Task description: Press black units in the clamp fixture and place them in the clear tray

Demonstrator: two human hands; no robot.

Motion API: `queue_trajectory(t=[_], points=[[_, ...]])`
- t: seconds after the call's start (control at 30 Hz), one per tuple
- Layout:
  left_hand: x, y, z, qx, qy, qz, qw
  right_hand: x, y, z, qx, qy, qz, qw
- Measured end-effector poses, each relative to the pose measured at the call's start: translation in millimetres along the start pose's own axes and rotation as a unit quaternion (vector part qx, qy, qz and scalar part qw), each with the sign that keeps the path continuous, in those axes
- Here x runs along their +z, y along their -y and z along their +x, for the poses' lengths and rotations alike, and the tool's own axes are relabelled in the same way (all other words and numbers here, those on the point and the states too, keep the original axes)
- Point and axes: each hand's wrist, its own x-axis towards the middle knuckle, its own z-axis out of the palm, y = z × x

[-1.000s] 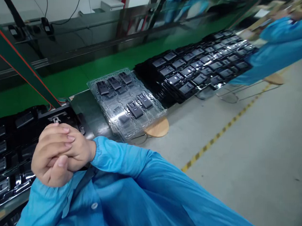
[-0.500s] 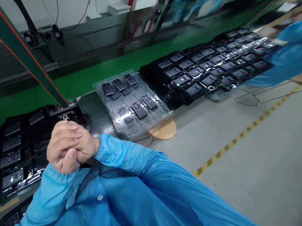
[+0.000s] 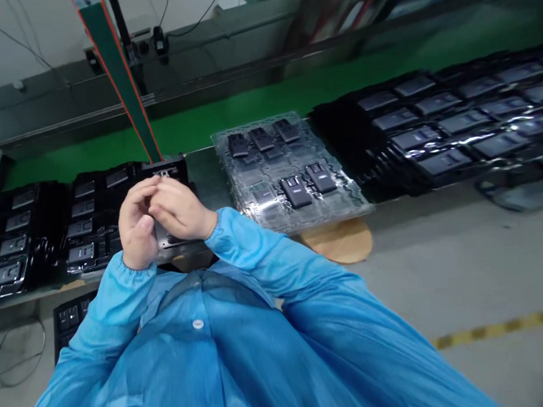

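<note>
My left hand (image 3: 137,227) and my right hand (image 3: 177,209) meet in front of my chest, their fingers curled around a black module with a metal face (image 3: 170,237). Much of the module is hidden by my fingers. Behind my hands lies a black tray of similar modules (image 3: 88,226). To the right, a clear plastic blister tray (image 3: 235,187) holds several black modules. Both my blue sleeves (image 3: 241,241) end in elastic cuffs at the wrists.
A large stack of black trays (image 3: 430,124) lies further right on the green conveyor belt (image 3: 232,118). A round wooden stool seat (image 3: 340,241) stands below the clear tray. A green post (image 3: 117,72) rises behind my hands. Yellow-and-black tape (image 3: 497,328) marks the grey floor.
My clasped hands have loosened and now curl around the module. The view has swung, shifting the trays to the right, and the co-worker's blue sleeve has left the frame.
</note>
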Motion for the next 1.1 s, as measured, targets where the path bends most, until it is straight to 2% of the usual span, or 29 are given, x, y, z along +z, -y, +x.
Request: queue_trajectory(t=[0.07,0.1,0.17,0.23,0.3,0.37,0.4,0.47,0.57,0.63,0.7,0.87,0.97,1.1], points=[[-9.4,5.3,-17.4,-0.087,-0.080,0.024,0.993,-15.0,-2.2,24.5,0.080,-0.023,0.017,0.996],[-13.7,10.6,-27.8,-0.143,-0.090,0.063,0.984,-21.5,-8.7,37.0,0.123,-0.032,0.017,0.992],[-19.9,24.5,-48.9,-0.262,-0.045,0.154,0.952,-30.5,-31.2,59.0,0.191,-0.019,0.005,0.981],[-21.9,39.2,-66.8,-0.347,0.042,0.218,0.911,-33.4,-60.0,73.9,0.248,0.022,-0.018,0.968],[-19.9,51.0,-78.4,-0.382,0.110,0.256,0.881,-31.7,-84.3,79.9,0.298,0.063,-0.039,0.952],[-15.8,58.7,-83.5,-0.394,0.136,0.281,0.865,-28.9,-95.5,77.5,0.328,0.072,-0.048,0.941],[-13.7,61.3,-83.9,-0.398,0.135,0.285,0.861,-28.3,-95.2,73.4,0.330,0.056,-0.051,0.941],[-10.6,65.7,-82.1,-0.408,0.117,0.283,0.860,-29.5,-83.5,60.1,0.308,-0.015,-0.059,0.950],[-8.4,73.4,-76.2,-0.423,0.098,0.271,0.859,-35.5,-48.2,27.1,0.252,-0.154,-0.074,0.952],[-7.6,80.6,-71.5,-0.433,0.097,0.261,0.858,-38.5,-21.7,-2.7,0.240,-0.203,-0.067,0.947],[-6.4,88.5,-66.4,-0.443,0.102,0.249,0.855,-38.7,1.8,-36.4,0.250,-0.197,-0.049,0.947],[-4.1,95.5,-54.5,-0.462,0.101,0.229,0.851,-31.0,40.7,-117.9,0.311,-0.117,0.004,0.943],[-6.2,82.7,-52.6,-0.464,0.095,0.210,0.855,-26.6,55.2,-150.6,0.350,-0.085,0.036,0.932],[-12.2,52.1,-60.8,-0.457,0.097,0.118,0.876,-20.5,65.6,-169.0,0.405,-0.071,0.077,0.908]])
